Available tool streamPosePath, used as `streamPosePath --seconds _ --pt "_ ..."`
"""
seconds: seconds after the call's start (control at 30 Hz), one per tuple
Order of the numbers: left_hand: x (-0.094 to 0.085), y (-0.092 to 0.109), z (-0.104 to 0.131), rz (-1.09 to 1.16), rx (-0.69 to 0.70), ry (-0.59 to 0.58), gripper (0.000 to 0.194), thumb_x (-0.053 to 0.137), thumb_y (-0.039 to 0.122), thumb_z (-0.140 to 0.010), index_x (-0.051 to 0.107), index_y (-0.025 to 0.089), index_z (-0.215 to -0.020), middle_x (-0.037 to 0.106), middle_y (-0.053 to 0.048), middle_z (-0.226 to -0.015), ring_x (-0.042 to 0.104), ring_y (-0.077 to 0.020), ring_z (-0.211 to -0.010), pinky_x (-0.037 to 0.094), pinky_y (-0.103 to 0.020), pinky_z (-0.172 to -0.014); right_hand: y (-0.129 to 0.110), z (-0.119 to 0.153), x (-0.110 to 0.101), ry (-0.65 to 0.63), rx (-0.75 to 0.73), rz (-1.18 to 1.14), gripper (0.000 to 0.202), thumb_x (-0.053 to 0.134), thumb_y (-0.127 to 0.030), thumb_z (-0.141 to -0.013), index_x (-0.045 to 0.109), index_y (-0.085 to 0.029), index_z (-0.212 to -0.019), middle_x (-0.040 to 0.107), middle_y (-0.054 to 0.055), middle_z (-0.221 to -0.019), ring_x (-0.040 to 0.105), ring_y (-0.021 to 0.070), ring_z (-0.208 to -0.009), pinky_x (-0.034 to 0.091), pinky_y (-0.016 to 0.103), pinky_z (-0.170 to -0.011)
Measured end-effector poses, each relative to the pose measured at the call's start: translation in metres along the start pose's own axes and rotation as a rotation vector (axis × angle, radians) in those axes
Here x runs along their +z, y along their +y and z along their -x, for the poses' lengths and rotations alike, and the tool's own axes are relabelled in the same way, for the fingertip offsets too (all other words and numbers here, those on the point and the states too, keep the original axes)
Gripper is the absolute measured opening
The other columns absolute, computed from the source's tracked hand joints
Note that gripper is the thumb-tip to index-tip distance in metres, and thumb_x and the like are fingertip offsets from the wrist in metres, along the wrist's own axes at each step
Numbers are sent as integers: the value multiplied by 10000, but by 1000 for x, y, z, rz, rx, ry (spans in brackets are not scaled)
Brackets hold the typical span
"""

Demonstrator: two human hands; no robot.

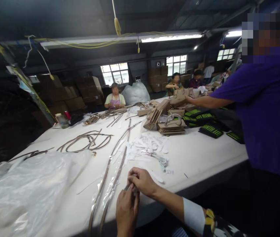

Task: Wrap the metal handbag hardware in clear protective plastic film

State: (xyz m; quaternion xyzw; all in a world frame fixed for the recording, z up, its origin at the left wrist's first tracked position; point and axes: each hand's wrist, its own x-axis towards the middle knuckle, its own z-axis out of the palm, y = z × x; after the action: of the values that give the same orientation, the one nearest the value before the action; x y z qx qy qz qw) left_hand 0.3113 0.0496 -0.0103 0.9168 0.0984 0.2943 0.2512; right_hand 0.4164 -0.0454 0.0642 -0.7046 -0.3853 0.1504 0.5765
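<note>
My left hand [127, 208] is closed at the table's near edge, its fingertips meeting those of my right hand [141, 181]. The right hand is closed too, its fingers curled. A small greyish thing shows between them, too hidden to make out. Just left of the hands, long brown straps [115, 179] run up the white table [194, 158], partly in clear plastic. White paper pieces [152, 144] lie scattered beyond the hands, with a small tool with a pale blue end [163, 161] among them.
Clear plastic sheeting [31, 187] covers the table's left side. Coiled straps [88, 140] lie behind it. Tan handbags [171, 126] and black pieces with green stripes [211, 130] are at the back right. A person in purple [268, 108] reaches over them; others sit farther off.
</note>
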Motion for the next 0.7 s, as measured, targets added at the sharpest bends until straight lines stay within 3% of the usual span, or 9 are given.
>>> streamPosePath --seconds 0.1,0.2,0.27,0.33,0.4,0.5,0.6,0.7 --pt "-16 -1 -8 223 -117 -124 389 473 486 -905 672 209 -1093 706 -78 -918 643 -242 -841 501 -331 -765 -4 4 -23 -24 -53 50 144 559 -251 -854 640 -197 -961 736 39 -937 683 172 -800 521 289 -759" --pt "-35 7 -24 445 -216 -178 458 431 571 -899 681 187 -879 691 -56 -811 629 -218 -754 495 -286 -691 -5 10 -46 -180 -83 179 415 699 -340 -773 631 -235 -1168 681 64 -1159 624 239 -1055 464 359 -933" --pt "-42 15 -34 534 -244 -178 515 420 617 -884 635 179 -722 644 -37 -692 592 -197 -670 475 -268 -634 0 11 -59 -341 24 153 483 737 -387 -735 638 -221 -1177 708 55 -1057 658 232 -964 510 340 -858" --pt "-41 24 -41 581 -262 -197 533 440 640 -865 605 174 -665 611 -28 -631 572 -186 -620 466 -260 -595 9 8 -70 -426 176 48 415 762 -381 -701 687 -177 -1055 714 23 -853 684 186 -756 551 273 -683" --pt "-33 31 -46 633 -278 -245 502 485 632 -848 655 165 -771 658 -44 -691 614 -202 -648 496 -271 -616 18 4 -82 -439 272 -21 333 774 -359 -680 705 -146 -927 682 -1 -718 660 145 -601 537 221 -543" --pt "-17 35 -49 729 -267 -309 502 607 574 -799 681 162 -1075 724 -102 -1027 674 -275 -938 529 -340 -846 26 1 -98 -423 308 -46 292 770 -354 -679 693 -135 -857 660 -13 -667 625 114 -505 520 198 -463" --pt "-6 35 -48 797 -261 -333 537 644 534 -787 672 150 -1161 670 -123 -1215 581 -317 -1176 447 -382 -1019 24 8 -109 -416 332 -105 328 758 -385 -699 681 -135 -897 674 -1 -713 630 106 -518 530 190 -464" --pt "1 36 -47 881 -309 -379 574 627 549 -794 669 128 -1183 670 -134 -1215 574 -328 -1189 458 -405 -1015 16 15 -119 -515 365 -221 391 779 -393 -686 685 -143 -971 699 20 -786 662 115 -617 544 170 -501"
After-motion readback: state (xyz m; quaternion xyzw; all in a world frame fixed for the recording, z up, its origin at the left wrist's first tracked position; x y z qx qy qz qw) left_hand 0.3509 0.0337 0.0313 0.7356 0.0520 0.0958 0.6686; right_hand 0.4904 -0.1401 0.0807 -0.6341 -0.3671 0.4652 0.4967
